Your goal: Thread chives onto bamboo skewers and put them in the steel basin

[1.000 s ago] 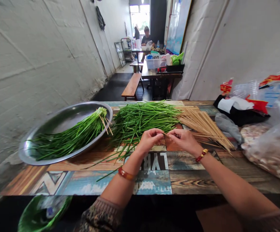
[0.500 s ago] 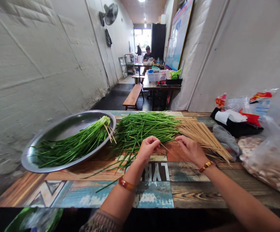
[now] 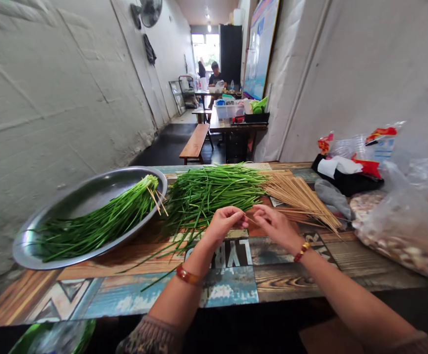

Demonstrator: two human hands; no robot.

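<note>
My left hand [image 3: 226, 222] pinches a thin bamboo skewer [image 3: 251, 220], whose free end reaches toward the right. Close beside it, my right hand [image 3: 275, 225] has its thumb and forefinger drawn together at the skewer's other side; whatever lies between those fingertips is too small to make out. Just beyond both hands lies a loose heap of green garlic chives [image 3: 217, 189]. To its right a fan of bamboo skewers [image 3: 300, 196] is spread on the patterned tabletop [image 3: 232, 290]. More chives [image 3: 103, 223] rest in an oval metal basin [image 3: 27, 253], several skewers sticking out at their pale ends.
A clear plastic bag [image 3: 409, 216] of pale pieces stands at the right, near a grey bag [image 3: 332, 196] and a black bag [image 3: 347, 182]. A green-rimmed container [image 3: 88, 334] sits below the front edge. Behind are a bench [image 3: 195, 141], another table and people.
My right hand has come in toward my left, narrowing the gap between them. The whole view has shifted slightly, moving the table's contents leftward. The chives and skewer pile look unchanged.
</note>
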